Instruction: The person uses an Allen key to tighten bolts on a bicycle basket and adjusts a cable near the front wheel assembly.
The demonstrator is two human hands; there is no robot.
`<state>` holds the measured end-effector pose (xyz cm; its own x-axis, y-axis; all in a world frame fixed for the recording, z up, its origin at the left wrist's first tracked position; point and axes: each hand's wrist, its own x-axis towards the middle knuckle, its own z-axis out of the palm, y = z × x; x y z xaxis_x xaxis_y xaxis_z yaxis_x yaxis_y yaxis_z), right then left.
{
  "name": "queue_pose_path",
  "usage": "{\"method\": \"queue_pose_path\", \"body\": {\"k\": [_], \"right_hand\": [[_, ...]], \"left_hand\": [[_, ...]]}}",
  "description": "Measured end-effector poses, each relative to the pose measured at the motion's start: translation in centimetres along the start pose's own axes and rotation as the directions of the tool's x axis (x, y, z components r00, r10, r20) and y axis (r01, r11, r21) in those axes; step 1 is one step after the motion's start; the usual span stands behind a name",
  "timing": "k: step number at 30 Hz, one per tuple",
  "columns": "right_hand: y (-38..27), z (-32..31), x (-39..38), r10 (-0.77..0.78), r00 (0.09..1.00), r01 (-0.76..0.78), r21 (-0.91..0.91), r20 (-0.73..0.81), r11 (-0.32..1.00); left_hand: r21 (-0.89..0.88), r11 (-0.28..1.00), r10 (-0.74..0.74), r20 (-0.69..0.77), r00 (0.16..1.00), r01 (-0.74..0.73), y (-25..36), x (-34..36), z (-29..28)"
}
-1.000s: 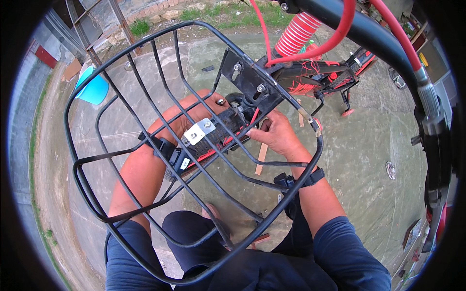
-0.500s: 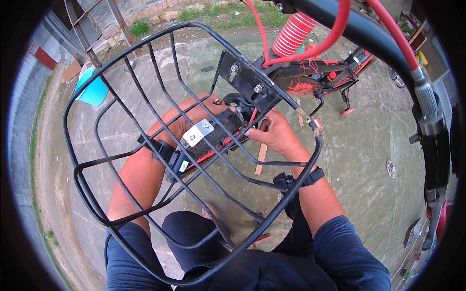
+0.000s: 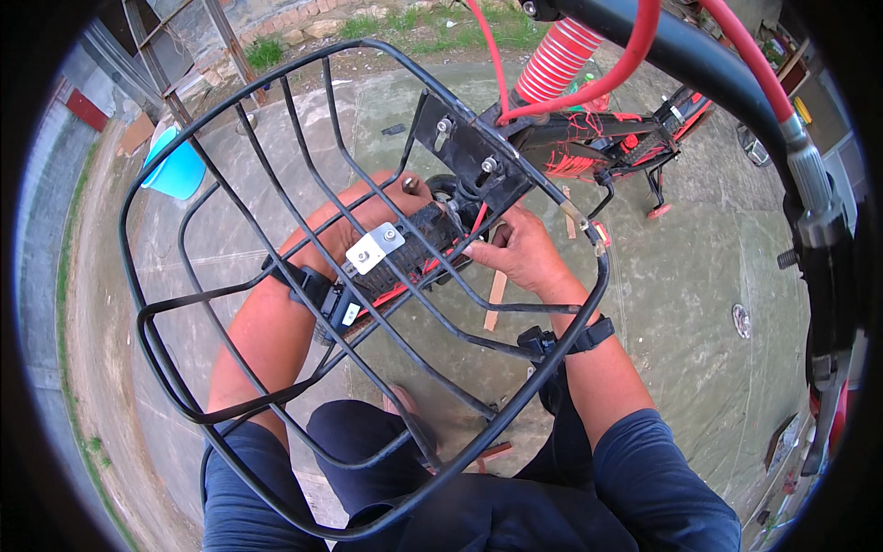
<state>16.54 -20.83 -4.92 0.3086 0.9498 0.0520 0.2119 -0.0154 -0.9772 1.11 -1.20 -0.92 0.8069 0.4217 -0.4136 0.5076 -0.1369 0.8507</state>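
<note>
A black-and-red bicycle (image 3: 575, 155) stands on a concrete yard (image 3: 699, 276), inside its grassy far edge. Its black wire basket (image 3: 543, 374) has bare round bars and a dark mounting plate (image 3: 460, 138) with two bright bolts. Red-and-white stripes ring the front column (image 3: 556, 64); glossy red cables arch beside it. Below the basket, the knobby black tyre (image 3: 425, 232) is edged in red. The left hand (image 3: 386, 204) curls over the tyre's far side, its hold unclear; the right hand (image 3: 526, 255) pinches beside the wheel, its grasp hidden.
</note>
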Motion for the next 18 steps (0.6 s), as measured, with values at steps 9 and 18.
{"method": "queue_pose_path", "body": {"k": [9, 18], "right_hand": [[-0.2, 0.2, 0.1, -0.017, 1.000, 0.016, 0.039, 0.025, 0.999], [0.1, -0.1, 0.1, -0.009, 0.998, 0.005, 0.078, 0.056, 0.997]], "left_hand": [[-0.010, 0.996, 0.090, 0.045, 0.995, -0.090, -0.2, 0.1, -0.2], [0.027, 0.999, 0.017, 0.022, 1.000, -0.018, 1.6, -0.4, 0.4]]}}
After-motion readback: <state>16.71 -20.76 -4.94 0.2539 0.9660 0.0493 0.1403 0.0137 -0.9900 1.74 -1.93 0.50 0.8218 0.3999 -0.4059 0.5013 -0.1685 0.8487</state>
